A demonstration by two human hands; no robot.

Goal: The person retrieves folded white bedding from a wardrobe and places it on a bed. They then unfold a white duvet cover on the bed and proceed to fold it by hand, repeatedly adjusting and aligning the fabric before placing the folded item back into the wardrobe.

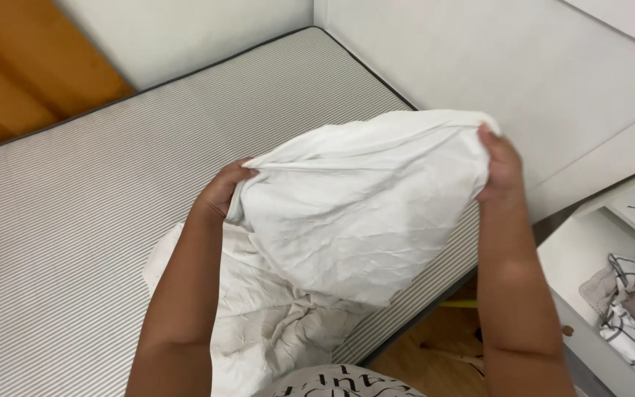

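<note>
- White sheet (354, 213): a crumpled cotton cloth, lifted at its upper edge and hanging in a loose fold; its lower part lies bunched on the mattress near the person's body.
- Left hand (223, 190): clenched on the sheet's upper left edge, fingers tucked into the fabric, forearm reaching up from below.
- Right hand (500, 165): clenched on the upper right corner of the sheet, held slightly higher than the left, so the edge is stretched between the two grips.
- Step in hand, as judged: opening the sheet out between both hands above the bed; finding and spreading its edge seems to need both grips kept firm and moved apart.
- Mattress (75, 220): bare, finely striped grey and white, with a dark piped border.
- White wall panel (523, 81): borders the bed's far and right sides.
- Shelf (575, 250): white, at right, holding folded checked and grey cloths (630, 305).
</note>
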